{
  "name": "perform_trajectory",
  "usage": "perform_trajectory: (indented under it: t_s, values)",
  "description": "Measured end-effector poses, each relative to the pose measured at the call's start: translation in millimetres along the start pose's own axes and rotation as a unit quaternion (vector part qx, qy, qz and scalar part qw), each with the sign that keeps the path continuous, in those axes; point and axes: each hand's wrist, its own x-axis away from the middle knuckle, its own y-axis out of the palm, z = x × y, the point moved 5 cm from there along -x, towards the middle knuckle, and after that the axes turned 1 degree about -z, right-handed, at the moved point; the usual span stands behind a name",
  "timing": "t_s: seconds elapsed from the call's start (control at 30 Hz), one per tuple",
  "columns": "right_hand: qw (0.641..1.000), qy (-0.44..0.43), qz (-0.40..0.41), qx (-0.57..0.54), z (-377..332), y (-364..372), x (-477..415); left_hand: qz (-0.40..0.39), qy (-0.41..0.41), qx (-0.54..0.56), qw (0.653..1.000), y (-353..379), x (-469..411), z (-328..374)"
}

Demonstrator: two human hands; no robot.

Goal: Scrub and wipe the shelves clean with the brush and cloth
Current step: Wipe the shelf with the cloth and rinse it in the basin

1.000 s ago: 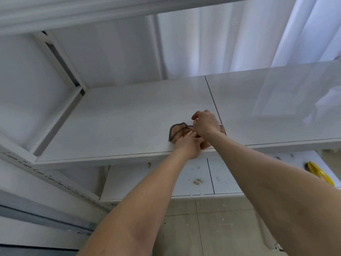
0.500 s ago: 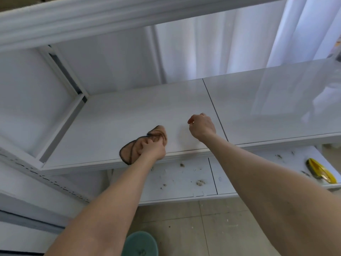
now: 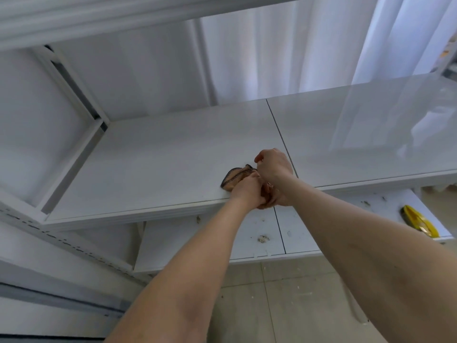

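White curtains point(image 3: 272, 58) hang behind the upper shelf point(image 3: 173, 154), a glossy white board with a thin seam running front to back right of its middle. Your cloth point(image 3: 233, 175), tan with a dark stitched edge, lies bunched on this shelf at its front edge, just left of the seam. Your left hand point(image 3: 248, 191) reaches up over the shelf's front lip, and its grip is closed round the near part of the cloth. Your right hand point(image 3: 273, 167) sits on the shelf right beside it, touching the cloth's far corner. Its fingers are curled tight, but I cannot tell whether that grip has the fabric or only rests against it. Below the upper shelf, the lower shelf point(image 3: 222, 241) shows scattered brown crumbs and specks. A yellow object point(image 3: 418, 224) lies at its right end, well apart from both hands. Beneath the upper shelf's front edge you can also see the pale tiled floor point(image 3: 284, 305), dotted with small bits of debris.
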Motion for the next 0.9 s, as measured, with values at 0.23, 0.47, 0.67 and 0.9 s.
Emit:
perform_trajectory:
  t_s: [0.23, 0.47, 0.67, 0.9]
  values:
    - [0.998, -0.047, -0.034, 0.008, -48.6, 29.7, 5.4, -0.032, -0.069, -0.119, 0.990, -12.8, 22.0, -91.6]
    - [0.996, -0.071, -0.059, 0.013, -77.6, 58.8, 12.6, -0.044, -0.240, -0.128, 0.961, -45.4, 60.6, -192.6]
    - [0.996, -0.065, -0.066, 0.009, -74.0, 66.1, 11.1, -0.056, -0.336, -0.159, 0.927, -55.3, 72.3, -224.9]
    - [0.999, -0.026, -0.031, -0.003, -42.6, 43.0, -0.9, -0.124, -0.104, -0.215, 0.963, -29.1, 23.9, -132.1]
